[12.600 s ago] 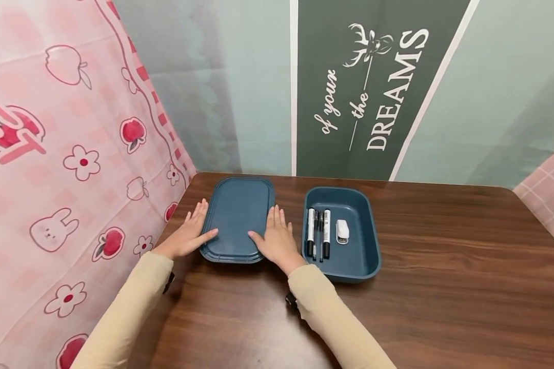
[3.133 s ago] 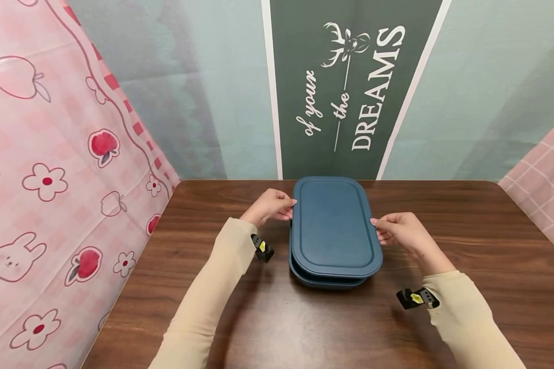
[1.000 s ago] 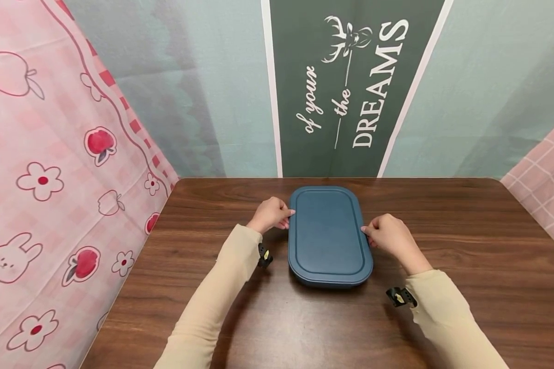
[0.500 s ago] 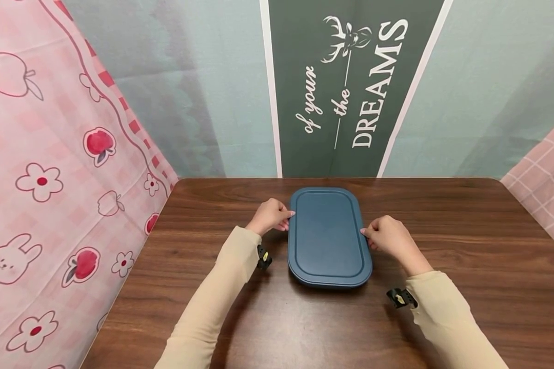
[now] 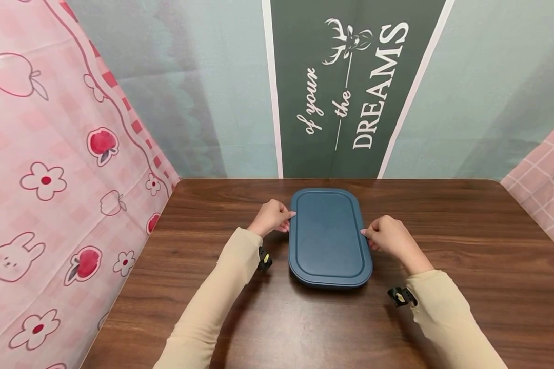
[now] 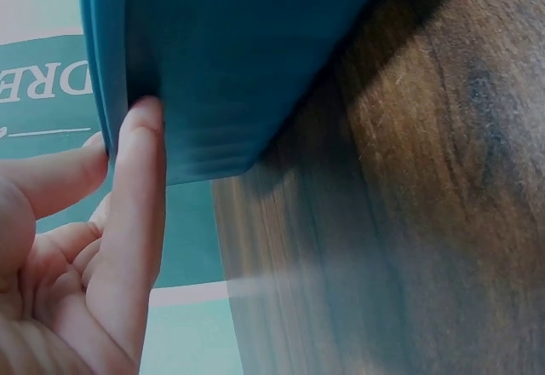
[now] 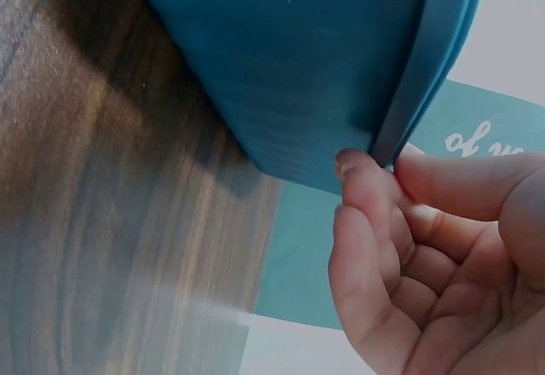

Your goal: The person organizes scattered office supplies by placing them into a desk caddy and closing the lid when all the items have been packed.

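A dark blue lid (image 5: 330, 236) lies over a matching blue storage box (image 7: 281, 60), whose contents are hidden. My left hand (image 5: 271, 216) pinches the left rim, thumb on top and forefinger beneath, as the left wrist view shows on the lid's edge (image 6: 104, 60). On the opposite side my right hand (image 5: 389, 236) pinches the right rim between thumb and curled fingers, seen close in the right wrist view at the lid's edge (image 7: 426, 60). The lid sits level and lines up with the box all round.
The box stands on a brown wood-grain table (image 5: 240, 318), near its back edge. Behind hangs a green cloth (image 5: 240, 102) with white lettering. A pink patterned cloth (image 5: 74, 215) hangs at the left, and a pink checked one (image 5: 545, 179) at the right.
Earlier the lid lay apart at the left, and the open box showed markers and a white stapler. Then both hands brought it over the box and lowered it. Over the last second almost nothing moves.
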A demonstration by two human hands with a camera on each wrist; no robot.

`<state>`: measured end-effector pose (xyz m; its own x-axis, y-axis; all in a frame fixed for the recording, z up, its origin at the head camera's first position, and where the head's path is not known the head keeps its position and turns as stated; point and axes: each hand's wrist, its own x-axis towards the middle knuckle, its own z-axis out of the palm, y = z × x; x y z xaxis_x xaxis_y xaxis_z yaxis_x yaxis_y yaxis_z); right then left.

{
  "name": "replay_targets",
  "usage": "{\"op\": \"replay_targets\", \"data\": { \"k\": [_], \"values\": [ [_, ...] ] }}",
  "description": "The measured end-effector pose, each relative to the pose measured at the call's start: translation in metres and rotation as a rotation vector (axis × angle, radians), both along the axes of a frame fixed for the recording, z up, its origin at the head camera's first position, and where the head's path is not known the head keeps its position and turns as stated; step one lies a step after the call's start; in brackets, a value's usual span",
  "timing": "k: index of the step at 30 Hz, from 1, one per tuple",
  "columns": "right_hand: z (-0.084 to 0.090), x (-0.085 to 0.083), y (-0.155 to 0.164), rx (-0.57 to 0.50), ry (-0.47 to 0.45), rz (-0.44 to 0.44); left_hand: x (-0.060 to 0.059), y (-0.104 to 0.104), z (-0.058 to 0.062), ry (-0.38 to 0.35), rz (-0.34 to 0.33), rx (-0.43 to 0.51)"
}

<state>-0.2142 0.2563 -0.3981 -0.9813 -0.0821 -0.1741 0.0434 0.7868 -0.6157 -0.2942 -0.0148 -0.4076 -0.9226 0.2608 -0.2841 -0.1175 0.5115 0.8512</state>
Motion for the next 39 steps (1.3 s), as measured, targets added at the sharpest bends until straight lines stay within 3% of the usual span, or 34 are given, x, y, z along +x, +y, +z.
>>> {"op": "replay_targets", "data": {
  "k": [5,8,13,17,20,25,31,35,39],
  "values": [
    [-0.001,-0.002,0.002,-0.026,-0.023,0.001,0.000,-0.001,-0.001,-0.013,-0.006,0.004],
    [-0.002,-0.003,0.005,-0.037,-0.030,0.009,0.001,-0.001,-0.003,0.019,-0.032,-0.018],
    [-0.004,-0.004,0.011,0.002,0.018,0.038,0.005,-0.001,-0.011,0.185,-0.070,-0.177],
    [-0.006,-0.008,0.014,0.062,0.156,0.037,0.006,0.002,-0.018,0.356,-0.096,-0.299],
    [-0.008,-0.013,0.013,0.089,0.233,0.063,0.006,0.005,-0.021,0.429,-0.162,-0.318],
    [-0.012,-0.023,0.008,0.128,0.261,0.156,0.006,0.010,-0.022,0.513,-0.317,-0.361],
    [-0.026,-0.044,0.001,0.220,0.297,0.283,0.001,0.019,-0.019,0.608,-0.416,-0.483],
    [-0.033,-0.059,-0.004,0.308,0.365,0.336,-0.006,0.027,-0.019,0.638,-0.447,-0.562],
    [-0.036,-0.068,-0.008,0.303,0.374,0.350,-0.009,0.033,-0.021,0.666,-0.431,-0.615]
  ]
}}
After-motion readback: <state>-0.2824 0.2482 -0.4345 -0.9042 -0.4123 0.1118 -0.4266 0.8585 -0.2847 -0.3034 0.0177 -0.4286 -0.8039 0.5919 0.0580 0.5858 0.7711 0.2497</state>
